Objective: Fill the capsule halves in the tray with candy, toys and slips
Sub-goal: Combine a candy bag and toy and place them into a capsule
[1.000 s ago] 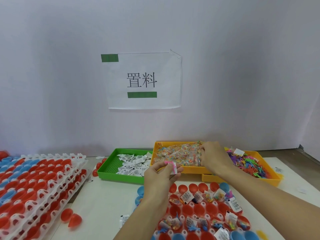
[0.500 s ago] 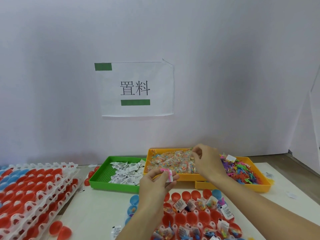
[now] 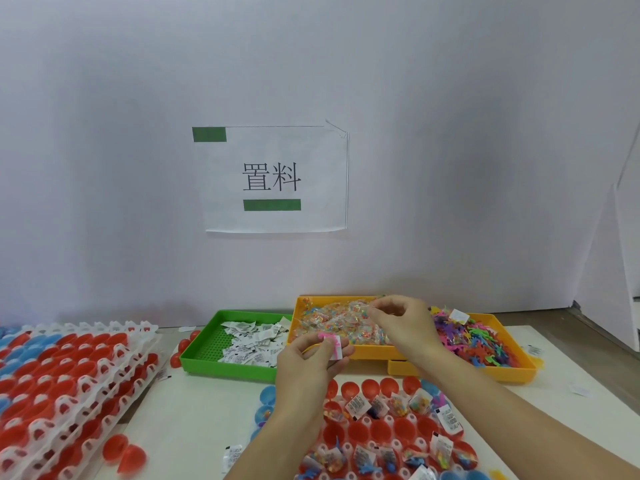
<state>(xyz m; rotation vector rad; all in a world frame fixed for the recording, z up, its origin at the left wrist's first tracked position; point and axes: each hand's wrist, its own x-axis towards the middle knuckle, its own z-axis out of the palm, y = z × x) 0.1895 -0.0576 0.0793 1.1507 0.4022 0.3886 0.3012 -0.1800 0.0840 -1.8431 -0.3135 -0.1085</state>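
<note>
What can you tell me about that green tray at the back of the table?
The green tray is a shallow rectangular bin, apparently plastic, with low walls and a grid-patterned floor. It lies flat on the white table near the wall, its right end close beside the orange candy tray. A loose heap of small white printed slips fills its right part; the left floor is bare. Red capsule halves lie by its left end. Neither hand touches it.
</note>
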